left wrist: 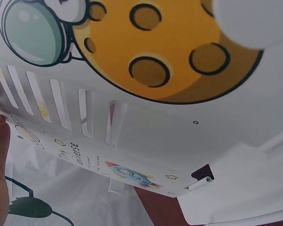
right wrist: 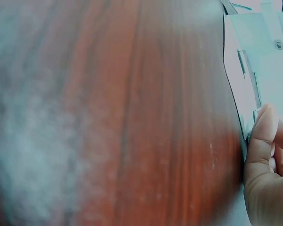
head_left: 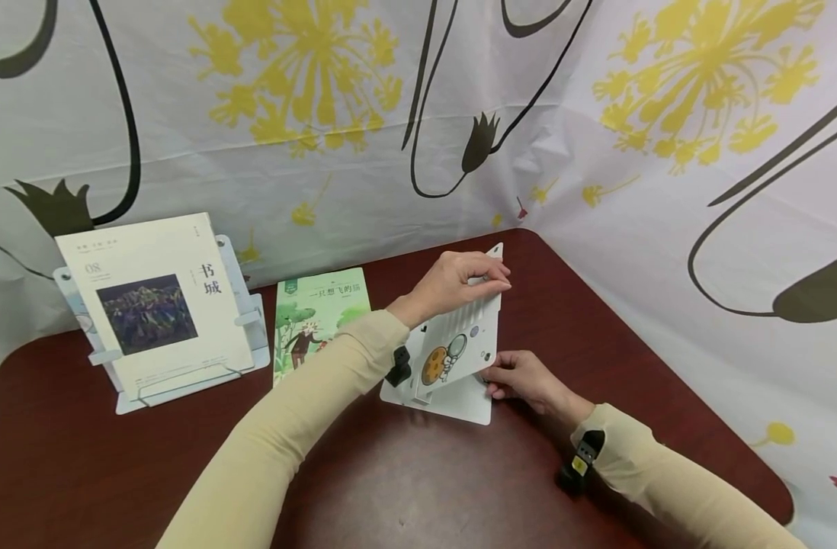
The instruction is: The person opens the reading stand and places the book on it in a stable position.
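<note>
A white folding book stand [head_left: 453, 408], printed with an astronaut and an orange planet [left wrist: 146, 56], stands on the table with its slotted back panel [left wrist: 96, 113] tilted up from the flat base. My left hand [head_left: 453, 282] grips the panel's upper edge, thumb and fingers at either side of it. Low at the right, my right hand [head_left: 524, 381] pinches the edge of the base near the hinge. In the right wrist view its thumb [right wrist: 265, 127] presses at that edge, the other fingers partly hidden behind.
A green picture-cover book [head_left: 322, 305] lies left of the stand, partly behind my left arm. Farther left, a second stand [head_left: 254, 324] holds a white book [head_left: 154, 305] upright. The dark red table [head_left: 583, 320] meets a patterned cloth [head_left: 363, 191] behind and at right.
</note>
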### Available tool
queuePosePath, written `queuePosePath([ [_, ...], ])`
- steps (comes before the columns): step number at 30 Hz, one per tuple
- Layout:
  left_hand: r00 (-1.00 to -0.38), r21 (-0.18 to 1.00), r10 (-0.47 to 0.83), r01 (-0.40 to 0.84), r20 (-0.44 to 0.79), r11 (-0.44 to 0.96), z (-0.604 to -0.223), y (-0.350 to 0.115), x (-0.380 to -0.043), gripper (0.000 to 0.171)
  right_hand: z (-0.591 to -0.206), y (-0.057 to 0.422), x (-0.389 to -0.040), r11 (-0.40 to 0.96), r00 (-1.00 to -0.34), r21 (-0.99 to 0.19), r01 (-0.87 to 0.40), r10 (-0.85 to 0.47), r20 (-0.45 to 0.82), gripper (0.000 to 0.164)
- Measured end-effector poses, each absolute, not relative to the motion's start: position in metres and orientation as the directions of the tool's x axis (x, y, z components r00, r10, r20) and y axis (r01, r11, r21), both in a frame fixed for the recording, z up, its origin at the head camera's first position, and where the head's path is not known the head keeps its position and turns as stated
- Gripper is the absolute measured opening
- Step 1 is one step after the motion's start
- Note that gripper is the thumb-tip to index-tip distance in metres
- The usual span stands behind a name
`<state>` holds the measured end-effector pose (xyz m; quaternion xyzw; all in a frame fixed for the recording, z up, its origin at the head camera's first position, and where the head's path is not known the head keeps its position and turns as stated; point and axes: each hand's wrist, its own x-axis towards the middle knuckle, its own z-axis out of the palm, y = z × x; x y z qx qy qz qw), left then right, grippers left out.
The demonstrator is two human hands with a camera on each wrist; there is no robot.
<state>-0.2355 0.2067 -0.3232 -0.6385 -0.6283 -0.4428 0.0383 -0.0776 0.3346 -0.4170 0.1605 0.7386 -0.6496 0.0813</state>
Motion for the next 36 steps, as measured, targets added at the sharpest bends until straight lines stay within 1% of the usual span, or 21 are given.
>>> queuePosePath([
  [5,-0.192,0.53,0.772,0.821,0.606,-0.211,-0.324,0.206,-0.236,0.008,-0.417,0.334,-0.076,0.09,-0.932,-0.933,0.348,0.139,-0.334,0.009],
  [9,-0.23,0.606,0.785,0.765,0.575,-0.219,-0.325,0.207,-0.236,0.01,-0.418,0.333,-0.073,0.075,-0.932,-0.937,0.343,0.153,-0.329,0.011],
  [12,-0.295,0.696,0.796,0.687,0.528,-0.208,-0.327,0.206,-0.236,0.016,-0.419,0.332,-0.07,0.065,-0.935,-0.942,0.331,0.161,-0.317,0.013],
  [15,-0.392,0.774,0.786,0.611,0.477,-0.165,-0.33,0.204,-0.239,0.022,-0.42,0.33,-0.068,0.061,-0.941,-0.948,0.311,0.161,-0.298,0.015],
  [19,-0.529,0.838,0.761,0.545,0.375,-0.034,-0.336,0.201,-0.25,0.033,-0.42,0.327,-0.067,0.048,-0.947,-0.957,0.288,0.163,-0.277,0.019],
  [21,-0.568,0.843,0.764,0.535,0.306,0.06,-0.34,0.2,-0.257,0.04,-0.419,0.325,-0.065,0.048,-0.949,-0.96,0.275,0.176,-0.263,0.022],
  [24,-0.585,0.824,0.785,0.535,0.205,0.184,-0.347,0.195,-0.266,0.049,-0.417,0.317,-0.059,0.061,-0.95,-0.97,0.235,0.227,-0.216,0.027],
  [26,-0.58,0.812,0.799,0.536,0.157,0.229,-0.352,0.192,-0.271,0.054,-0.414,0.308,-0.052,0.058,-0.947,-0.979,0.196,0.271,-0.174,0.03],
  [30,-0.57,0.822,0.817,0.506,0.091,0.261,-0.358,0.19,-0.275,0.058,-0.409,0.281,-0.038,0.01,-0.942,-0.994,0.111,0.318,-0.102,0.031],
  [36,-0.547,0.82,0.836,0.496,0.041,0.285,-0.363,0.193,-0.278,0.059,-0.404,0.235,-0.027,-0.106,-0.954,-0.994,0.036,0.292,-0.066,0.029],
])
